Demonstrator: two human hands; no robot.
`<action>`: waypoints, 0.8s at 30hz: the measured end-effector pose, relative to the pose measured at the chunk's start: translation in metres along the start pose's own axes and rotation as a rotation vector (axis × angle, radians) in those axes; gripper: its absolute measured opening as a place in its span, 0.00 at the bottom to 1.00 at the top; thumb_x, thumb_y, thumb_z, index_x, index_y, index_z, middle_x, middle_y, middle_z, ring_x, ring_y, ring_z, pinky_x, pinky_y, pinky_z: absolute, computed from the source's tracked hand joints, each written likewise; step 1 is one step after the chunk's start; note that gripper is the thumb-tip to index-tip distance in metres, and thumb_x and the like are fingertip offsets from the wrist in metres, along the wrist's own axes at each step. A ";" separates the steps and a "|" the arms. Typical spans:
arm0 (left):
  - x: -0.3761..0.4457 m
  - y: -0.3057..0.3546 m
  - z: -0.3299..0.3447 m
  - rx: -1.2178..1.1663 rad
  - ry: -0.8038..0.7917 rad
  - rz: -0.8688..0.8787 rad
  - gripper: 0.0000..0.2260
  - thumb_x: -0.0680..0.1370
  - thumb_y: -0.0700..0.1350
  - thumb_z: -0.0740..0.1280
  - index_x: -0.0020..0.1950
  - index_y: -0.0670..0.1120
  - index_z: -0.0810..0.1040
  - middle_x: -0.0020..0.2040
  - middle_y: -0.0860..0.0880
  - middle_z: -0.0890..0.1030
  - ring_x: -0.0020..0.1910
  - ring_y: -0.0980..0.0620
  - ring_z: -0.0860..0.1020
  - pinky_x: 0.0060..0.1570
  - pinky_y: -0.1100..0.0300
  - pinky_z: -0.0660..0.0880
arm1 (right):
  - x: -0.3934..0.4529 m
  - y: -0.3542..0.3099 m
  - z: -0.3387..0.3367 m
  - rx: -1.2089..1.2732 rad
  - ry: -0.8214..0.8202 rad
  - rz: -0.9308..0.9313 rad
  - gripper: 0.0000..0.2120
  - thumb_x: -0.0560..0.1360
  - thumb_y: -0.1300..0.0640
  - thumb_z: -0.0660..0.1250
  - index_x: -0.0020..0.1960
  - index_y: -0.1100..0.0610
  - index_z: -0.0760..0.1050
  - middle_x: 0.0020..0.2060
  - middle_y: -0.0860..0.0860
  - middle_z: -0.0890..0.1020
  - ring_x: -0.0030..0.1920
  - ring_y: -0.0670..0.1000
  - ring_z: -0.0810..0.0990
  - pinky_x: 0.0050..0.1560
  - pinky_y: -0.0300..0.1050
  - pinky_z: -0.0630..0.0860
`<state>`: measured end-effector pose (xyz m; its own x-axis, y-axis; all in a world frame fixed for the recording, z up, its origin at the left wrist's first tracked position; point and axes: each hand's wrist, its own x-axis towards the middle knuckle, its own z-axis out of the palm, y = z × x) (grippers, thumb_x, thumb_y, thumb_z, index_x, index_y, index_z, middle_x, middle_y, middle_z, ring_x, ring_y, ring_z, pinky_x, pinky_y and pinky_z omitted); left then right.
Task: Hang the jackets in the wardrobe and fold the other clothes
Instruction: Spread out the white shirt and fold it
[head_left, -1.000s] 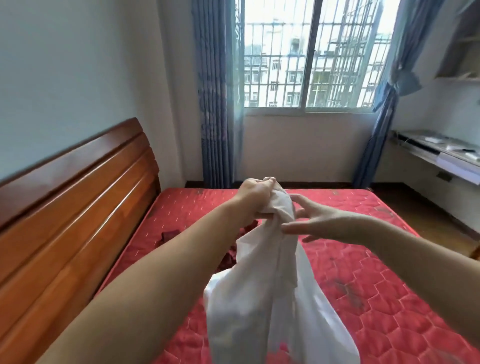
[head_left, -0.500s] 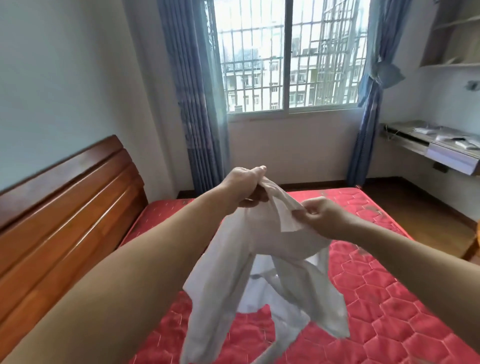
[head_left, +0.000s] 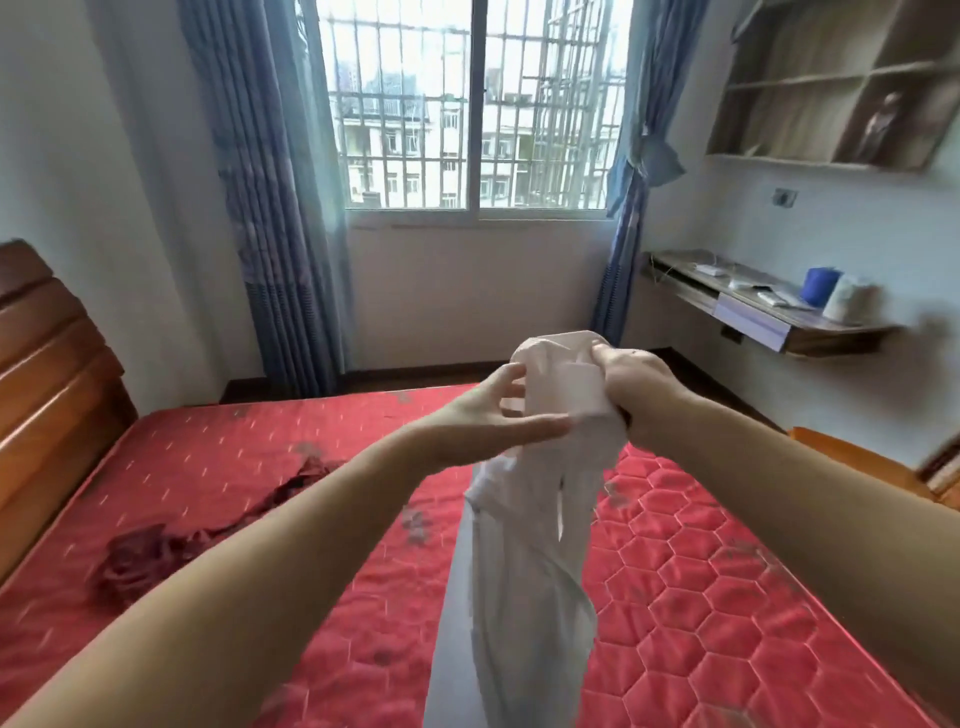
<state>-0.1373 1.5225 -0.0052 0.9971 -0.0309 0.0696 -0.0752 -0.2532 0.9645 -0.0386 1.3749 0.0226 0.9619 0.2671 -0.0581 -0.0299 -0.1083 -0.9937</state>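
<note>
A white garment (head_left: 519, 571) hangs in the air over the red mattress (head_left: 727, 597), bunched at its top. My right hand (head_left: 631, 387) grips that bunched top edge, fingers curled round the cloth. My left hand (head_left: 493, 415) is just to its left, fingers and thumb stretched out, touching the cloth without closing on it. A dark red garment (head_left: 150, 561) lies crumpled on the mattress at the left, near the headboard. No wardrobe is in view.
A wooden headboard (head_left: 47, 374) runs along the left. Ahead is a barred window (head_left: 472, 109) with blue curtains. A wall desk (head_left: 769, 306) with a blue roll and a white roll, and open shelves (head_left: 831, 83), are on the right. A wooden piece (head_left: 857, 462) stands beside the bed.
The top of the white garment passed from my left hand to my right hand. My left hand opened and now touches the cloth. The view swung right and the garment hangs narrower.
</note>
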 end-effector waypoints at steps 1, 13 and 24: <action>0.008 -0.006 0.009 0.026 0.017 0.056 0.22 0.71 0.51 0.76 0.60 0.62 0.69 0.54 0.60 0.79 0.48 0.68 0.79 0.41 0.74 0.74 | 0.006 -0.001 -0.003 0.063 0.028 0.069 0.13 0.82 0.56 0.58 0.45 0.61 0.77 0.44 0.58 0.81 0.46 0.56 0.81 0.49 0.51 0.79; 0.090 -0.005 0.037 0.440 0.344 0.187 0.01 0.72 0.44 0.71 0.43 0.48 0.81 0.28 0.59 0.73 0.24 0.64 0.71 0.25 0.73 0.64 | 0.045 0.021 -0.045 -0.010 -0.295 0.148 0.21 0.72 0.38 0.68 0.51 0.56 0.79 0.40 0.54 0.84 0.37 0.52 0.83 0.35 0.45 0.78; 0.127 0.031 0.034 -0.338 0.613 -0.186 0.20 0.72 0.34 0.55 0.55 0.53 0.75 0.36 0.46 0.76 0.19 0.56 0.73 0.22 0.65 0.71 | 0.042 0.101 -0.061 -0.910 -0.266 -0.095 0.15 0.73 0.41 0.57 0.44 0.50 0.75 0.44 0.51 0.83 0.43 0.55 0.81 0.42 0.49 0.77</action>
<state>-0.0134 1.4783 0.0245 0.8281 0.5562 -0.0690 0.0057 0.1147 0.9934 0.0154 1.3166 -0.0744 0.8527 0.5103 -0.1120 0.3764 -0.7488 -0.5455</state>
